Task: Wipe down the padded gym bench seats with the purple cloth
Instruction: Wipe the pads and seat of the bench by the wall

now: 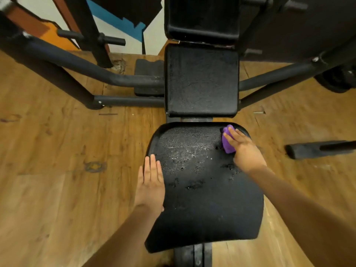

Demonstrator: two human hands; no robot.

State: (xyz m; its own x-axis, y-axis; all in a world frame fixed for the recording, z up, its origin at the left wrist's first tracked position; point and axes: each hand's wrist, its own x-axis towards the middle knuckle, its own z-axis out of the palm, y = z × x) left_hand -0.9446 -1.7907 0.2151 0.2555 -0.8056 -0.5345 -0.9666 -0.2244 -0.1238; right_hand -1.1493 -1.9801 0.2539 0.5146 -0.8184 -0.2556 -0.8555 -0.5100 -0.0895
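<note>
A worn black padded seat (202, 199) fills the lower middle, its surface cracked and pitted. My right hand (245, 151) presses a bunched purple cloth (227, 140) onto the seat's far right corner, fingers laid flat over it. My left hand (151, 182) rests flat on the seat's left edge with straight fingers, holding nothing. Beyond a gap lies a second black pad (202, 81), square and flat. A third pad (202, 16), more upright, stands behind that one.
Black steel frame tubes (96, 68) run from the left and right (279, 78) into the bench. A small black foot pad (148, 77) sits left of the middle pad. A black padded bar (316, 149) lies on the wooden floor (57, 170) at the right.
</note>
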